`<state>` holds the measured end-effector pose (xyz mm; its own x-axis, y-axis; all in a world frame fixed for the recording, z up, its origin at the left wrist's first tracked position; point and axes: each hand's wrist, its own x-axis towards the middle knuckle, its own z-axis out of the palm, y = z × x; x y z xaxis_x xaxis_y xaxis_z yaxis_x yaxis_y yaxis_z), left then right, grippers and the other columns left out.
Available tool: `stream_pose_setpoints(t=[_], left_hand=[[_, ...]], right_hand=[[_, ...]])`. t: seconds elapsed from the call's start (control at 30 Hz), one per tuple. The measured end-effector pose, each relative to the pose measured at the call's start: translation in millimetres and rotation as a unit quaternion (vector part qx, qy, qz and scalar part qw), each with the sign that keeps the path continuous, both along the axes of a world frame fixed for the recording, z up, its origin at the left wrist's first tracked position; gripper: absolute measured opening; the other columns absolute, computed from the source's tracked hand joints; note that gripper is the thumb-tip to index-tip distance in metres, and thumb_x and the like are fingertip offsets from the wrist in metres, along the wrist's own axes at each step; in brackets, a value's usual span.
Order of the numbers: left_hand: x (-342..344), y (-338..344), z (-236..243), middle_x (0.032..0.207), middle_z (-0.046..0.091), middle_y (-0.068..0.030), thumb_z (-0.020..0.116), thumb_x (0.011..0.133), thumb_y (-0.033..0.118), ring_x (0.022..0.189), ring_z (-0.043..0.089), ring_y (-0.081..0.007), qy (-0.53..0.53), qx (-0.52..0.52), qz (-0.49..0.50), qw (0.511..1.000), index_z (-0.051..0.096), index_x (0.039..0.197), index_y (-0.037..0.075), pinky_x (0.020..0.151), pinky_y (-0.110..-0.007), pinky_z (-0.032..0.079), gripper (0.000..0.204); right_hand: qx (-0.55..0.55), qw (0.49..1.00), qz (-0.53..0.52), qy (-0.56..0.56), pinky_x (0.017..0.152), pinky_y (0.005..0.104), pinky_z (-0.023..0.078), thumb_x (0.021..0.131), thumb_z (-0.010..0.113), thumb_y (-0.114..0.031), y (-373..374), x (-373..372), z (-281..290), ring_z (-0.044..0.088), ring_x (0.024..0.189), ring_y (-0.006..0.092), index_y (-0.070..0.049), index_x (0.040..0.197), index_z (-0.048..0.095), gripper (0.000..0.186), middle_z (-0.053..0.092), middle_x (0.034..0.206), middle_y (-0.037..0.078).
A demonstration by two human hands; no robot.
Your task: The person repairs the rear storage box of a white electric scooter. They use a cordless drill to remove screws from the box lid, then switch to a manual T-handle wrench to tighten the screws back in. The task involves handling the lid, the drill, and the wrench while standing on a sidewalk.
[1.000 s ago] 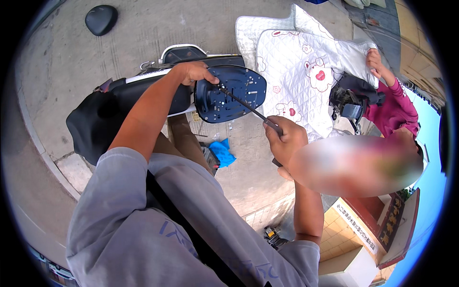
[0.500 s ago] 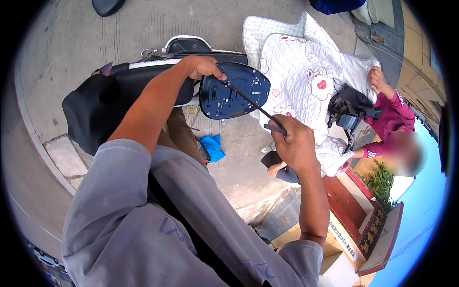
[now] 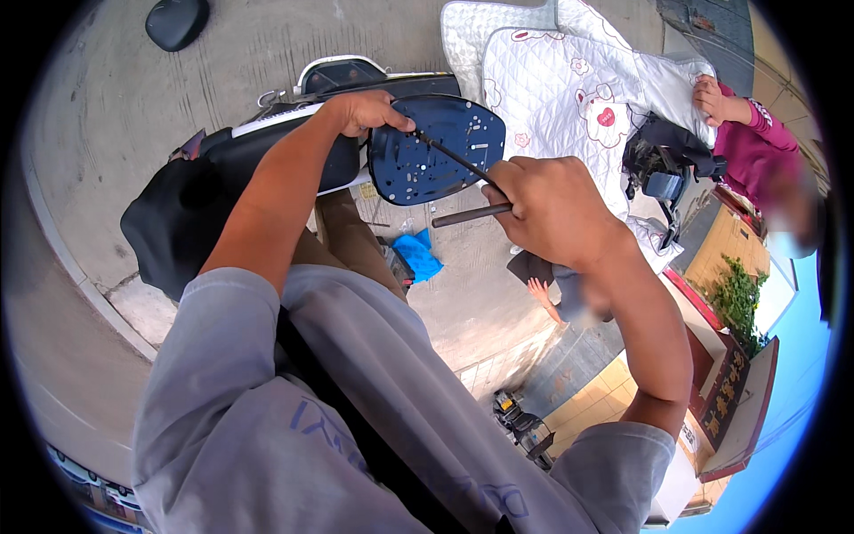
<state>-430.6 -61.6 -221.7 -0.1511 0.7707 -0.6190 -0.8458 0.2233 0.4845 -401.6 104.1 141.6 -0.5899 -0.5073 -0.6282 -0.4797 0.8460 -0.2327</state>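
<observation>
A dark oval mounting plate [image 3: 449, 165], dotted with holes and screws, sits at the end of a scooter's black seat [image 3: 258, 165]. My left hand [image 3: 369, 114] is closed on the plate's near-left edge, with its thumb beside the tip of a T-handle wrench [image 3: 458, 161]. The wrench's thin shaft slants across the plate with its tip down on it. My right hand [image 3: 560, 209] is wrapped round the wrench's handle, and one end of the crossbar sticks out to the left. What lies under the wrench tip is too small to make out.
A person in a maroon sleeve [image 3: 761, 133] holds a white quilted cover [image 3: 551, 98] over a vehicle at right. Another person's hand [image 3: 543, 294] shows below my right wrist. A blue bag [image 3: 416, 256] lies on the pavement, and a black rounded object [image 3: 176, 22] lies at far left.
My right hand has turned the wrench's handle, so the crossbar now points left, and my right elbow has swung outward. My left hand stays at the plate. The view has shifted slightly.
</observation>
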Motion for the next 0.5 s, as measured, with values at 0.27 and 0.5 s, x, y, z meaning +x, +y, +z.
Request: stream_pose_setpoints(t=[0.27,0.5], left_hand=[[-9.8,-4.8,24.1,0.114,0.075,-0.0134,0.09,0.083,0.026,0.104,0.072,-0.0252,0.024,-0.012,-0.032,0.999,0.071,0.12,-0.006,0.092,-0.041,0.055,0.052],[5.3,1.4,-18.3,0.112,0.075,-0.0132,0.089,0.084,0.019,0.101,0.072,-0.0228,-0.026,0.012,-0.003,1.0,0.069,0.12,-0.011,0.09,-0.037,0.056,0.051]], right_hand=[[0.031,0.967,0.234,-0.098,0.062,0.0422,0.059,0.078,0.07,-0.013,-11.6,-33.9,-11.4,0.074,0.073,0.0298,-0.008,0.087,0.063,0.012,0.069,0.078,0.007],[0.022,0.984,0.135,-0.113,0.058,0.044,0.057,0.072,0.071,-0.011,-12.3,-36.9,-15.5,0.075,0.071,0.0287,-0.007,0.085,0.06,0.018,0.07,0.076,0.008]])
